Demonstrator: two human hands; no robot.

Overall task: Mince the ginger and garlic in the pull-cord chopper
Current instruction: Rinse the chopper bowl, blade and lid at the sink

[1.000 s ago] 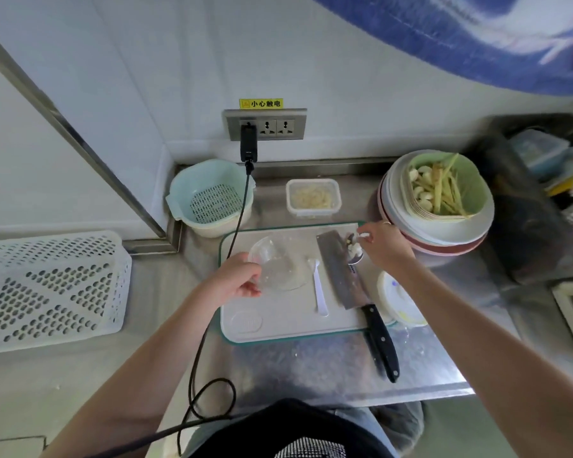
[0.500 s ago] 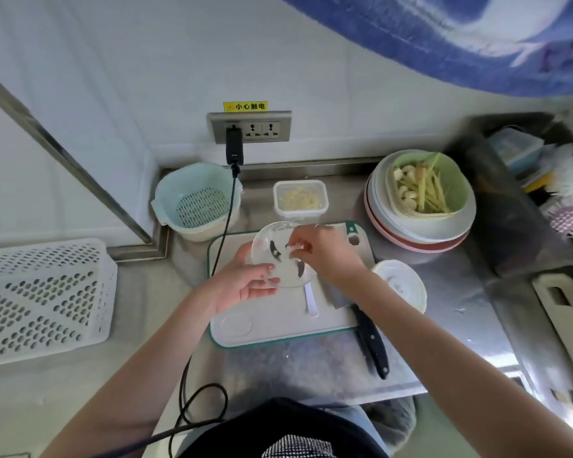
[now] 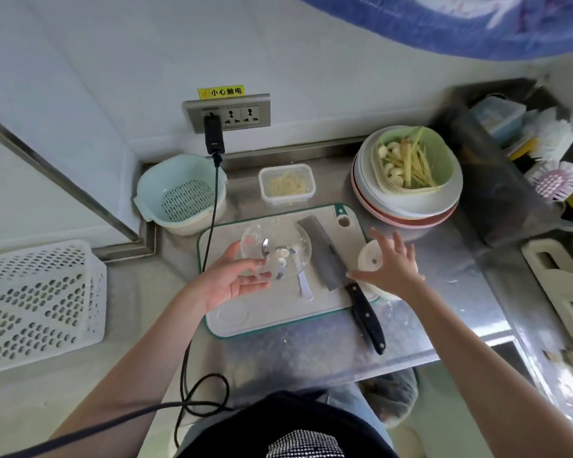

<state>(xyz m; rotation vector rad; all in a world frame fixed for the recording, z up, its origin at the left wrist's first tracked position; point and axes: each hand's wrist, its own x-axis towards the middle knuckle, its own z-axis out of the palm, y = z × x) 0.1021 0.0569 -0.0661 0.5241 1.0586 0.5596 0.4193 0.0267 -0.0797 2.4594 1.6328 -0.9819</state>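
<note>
The clear chopper bowl stands on the white cutting board, with its blades and a few pale garlic pieces inside. My left hand curls round the bowl's near-left side, thumb on the rim. My right hand hovers with fingers spread just above the white chopper lid, which lies at the board's right edge. More garlic cloves and ginger strips fill the green dish on the stacked plates.
A cleaver lies on the board between bowl and lid, black handle toward me. A white spoon lies beside it. Behind stand a tub of minced bits, a pale colander and a dangling black cable. A white basket sits left.
My right hand dropped the garlic pieces into the bowl, then drew away to the right and now hovers over the lid. My left hand stays on the bowl.
</note>
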